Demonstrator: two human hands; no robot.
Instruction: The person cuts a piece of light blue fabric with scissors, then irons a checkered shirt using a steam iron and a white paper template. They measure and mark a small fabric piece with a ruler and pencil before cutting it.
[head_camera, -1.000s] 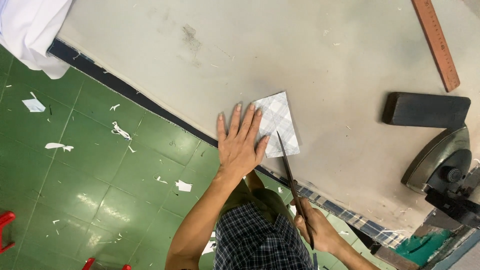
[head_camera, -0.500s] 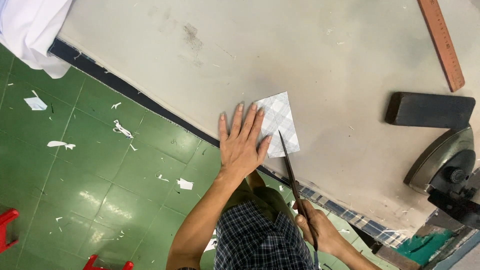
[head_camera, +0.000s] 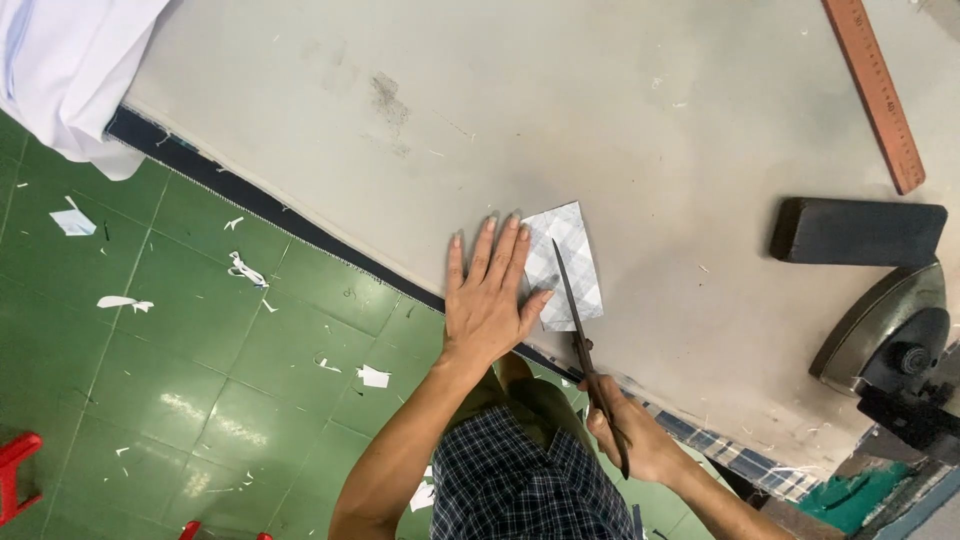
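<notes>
Head view: the left hand lies flat on the pale desk, fingers spread, pressing down the left edge of a small piece of checked cloth that sits near the desk's front edge. The right hand is closed around the handles of dark scissors, whose long blades reach up across the cloth, slightly right of its middle; whether the blades are parted cannot be told. The right hand itself hangs off the desk, over the person's checked shirt.

Well apart to the right stand a dark block and, just below it, an iron. A wooden ruler lies at the upper right. White fabric hangs over the desk's left corner. Below, the green tiled floor is strewn with white scraps.
</notes>
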